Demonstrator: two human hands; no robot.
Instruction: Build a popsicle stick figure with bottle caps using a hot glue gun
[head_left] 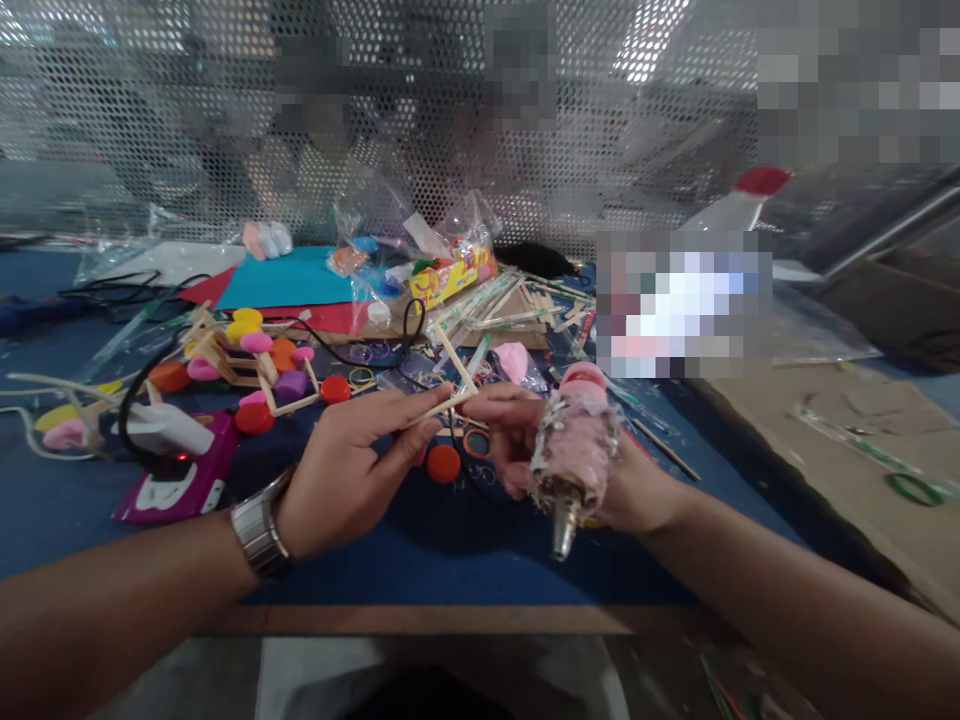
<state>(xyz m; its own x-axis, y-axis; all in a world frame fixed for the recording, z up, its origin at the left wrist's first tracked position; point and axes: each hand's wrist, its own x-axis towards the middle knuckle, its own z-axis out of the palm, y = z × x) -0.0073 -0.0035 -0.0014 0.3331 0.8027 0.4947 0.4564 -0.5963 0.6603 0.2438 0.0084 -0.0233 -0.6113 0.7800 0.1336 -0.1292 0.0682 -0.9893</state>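
Observation:
My left hand [356,465], with a metal-band watch at the wrist, pinches one arm of two craft sticks [454,362] that meet in a V. The fingertips of my right hand [514,430] are at the corner of that V; whether they press it is hard to see. A hot glue gun [576,455], pink and crusted with dried glue, sits in my right hand with its metal nozzle pointing down towards me. Its handle is hidden. Below the sticks lie a red bottle cap [443,463] and a dark ring-like piece [477,442].
A stick model with coloured caps [255,362] stands left, beside a purple power strip [184,475] with a plugged-in cable. Loose sticks [517,305], plastic bags and blue card [281,278] lie behind. Cardboard [810,450] lies right. A perforated metal screen [225,130] rises at the back.

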